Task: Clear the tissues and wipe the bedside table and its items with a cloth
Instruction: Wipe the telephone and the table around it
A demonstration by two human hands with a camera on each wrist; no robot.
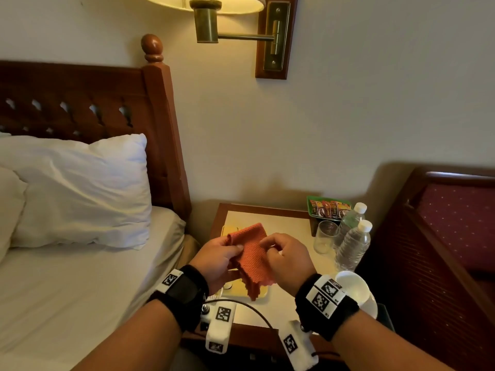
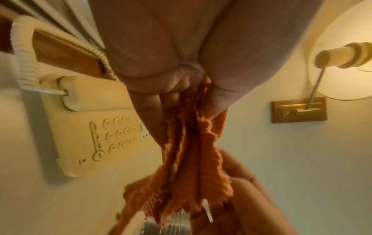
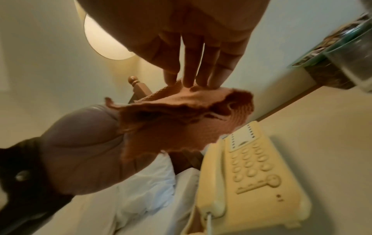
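Both my hands hold an orange waffle-weave cloth [image 1: 250, 261] in the air above the bedside table [image 1: 281, 226]. My left hand [image 1: 233, 249] pinches its left edge between thumb and fingers, and the left wrist view shows the folds of the cloth [image 2: 191, 167] bunched in my left hand [image 2: 193, 89]. My right hand [image 1: 270, 249] grips the right edge, its fingertips [image 3: 189, 82] on top of the cloth [image 3: 171, 117]. A cream push-button telephone [image 3: 251, 174] lies on the table directly below the cloth. No tissues are in view.
On the table's right side stand a glass [image 1: 325, 236], two water bottles [image 1: 353, 245], a green tray of sachets [image 1: 328, 207] and a white cup [image 1: 353, 287]. A bed with a pillow [image 1: 80, 191] borders the left, a chair [image 1: 455, 223] the right. A wall lamp [image 1: 206, 20] hangs overhead.
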